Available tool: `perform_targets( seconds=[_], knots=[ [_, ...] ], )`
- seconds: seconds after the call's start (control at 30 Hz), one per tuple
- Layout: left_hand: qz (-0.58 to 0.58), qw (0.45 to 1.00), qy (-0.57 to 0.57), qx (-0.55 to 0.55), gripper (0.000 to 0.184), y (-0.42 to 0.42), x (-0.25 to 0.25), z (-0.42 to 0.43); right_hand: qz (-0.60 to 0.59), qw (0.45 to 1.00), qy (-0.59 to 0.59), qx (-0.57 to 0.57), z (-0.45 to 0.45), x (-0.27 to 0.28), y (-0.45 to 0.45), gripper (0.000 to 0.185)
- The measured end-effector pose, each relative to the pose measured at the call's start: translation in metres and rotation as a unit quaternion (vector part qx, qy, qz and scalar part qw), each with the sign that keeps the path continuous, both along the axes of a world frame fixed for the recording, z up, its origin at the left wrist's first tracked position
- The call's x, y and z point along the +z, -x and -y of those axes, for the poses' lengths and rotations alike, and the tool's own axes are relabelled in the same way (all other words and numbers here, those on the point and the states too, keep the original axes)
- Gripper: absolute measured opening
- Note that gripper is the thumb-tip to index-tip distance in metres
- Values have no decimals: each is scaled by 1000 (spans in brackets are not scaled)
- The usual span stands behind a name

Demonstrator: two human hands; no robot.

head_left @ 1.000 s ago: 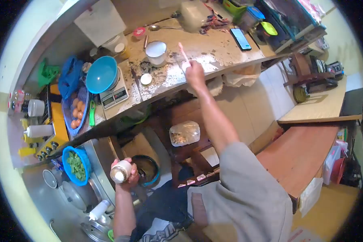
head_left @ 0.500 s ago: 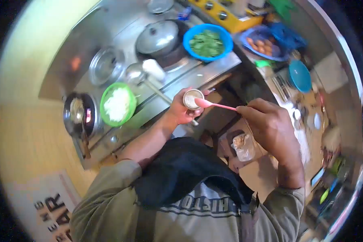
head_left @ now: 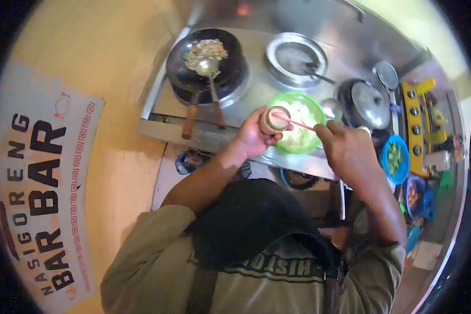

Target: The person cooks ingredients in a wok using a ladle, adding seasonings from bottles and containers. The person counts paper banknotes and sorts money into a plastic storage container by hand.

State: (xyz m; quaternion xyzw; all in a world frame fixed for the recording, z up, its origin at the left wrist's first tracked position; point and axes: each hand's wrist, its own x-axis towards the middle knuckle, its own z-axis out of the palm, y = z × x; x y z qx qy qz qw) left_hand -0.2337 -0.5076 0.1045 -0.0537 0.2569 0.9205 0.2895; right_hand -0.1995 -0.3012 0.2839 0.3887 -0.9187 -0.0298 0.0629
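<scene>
My left hand (head_left: 255,135) is wrapped round a small open jar (head_left: 273,121), its mouth facing up toward the camera. Between the fingers of my right hand (head_left: 345,149) is the handle of a pink spoon (head_left: 301,125), whose bowl end is at the jar's mouth. Just behind the jar stands a green bowl (head_left: 319,112) of pale white food, partly covered by my hands. To the left, a dark wok (head_left: 180,73) holds cooked food and a metal ladle (head_left: 208,68).
A metal pot (head_left: 319,48) sits at the back of the steel counter (head_left: 256,44). To the right are a lidded pot (head_left: 370,103), a blue bowl of green leaves (head_left: 395,158) and a yellow stove (head_left: 414,123). A lettered banner (head_left: 47,178) hangs at the left.
The view has swung from the worktop to the wok side. My right hand brought the pink spoon to the jar, which is now open in my left hand near the green bowl.
</scene>
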Motion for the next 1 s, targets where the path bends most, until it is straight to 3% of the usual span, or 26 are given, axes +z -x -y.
perform_targets(
  seconds=[0.13,0.33,0.4,0.43,0.53,0.7,0.77,1.0],
  knots=[
    [22,997,4,69,49,35,-2,103,10,999,11,43,100,-5,66,10],
    [50,980,81,176,45,92,-4,207,204,964,162,49,202,-48,157,15],
    [61,978,61,192,44,113,-14,230,309,920,240,-6,221,-75,180,17],
    [74,974,45,207,43,123,-25,239,307,922,237,-6,229,-89,187,17],
    [54,977,46,201,41,145,-41,264,424,837,332,-94,248,-121,208,19],
    [40,980,64,187,37,178,-68,294,364,862,340,-99,269,-149,231,19],
    [21,986,59,152,38,192,-80,302,281,903,317,-75,274,-157,238,19],
    [97,973,110,178,39,209,-83,305,296,906,282,-107,288,-144,247,18]
  ],
)
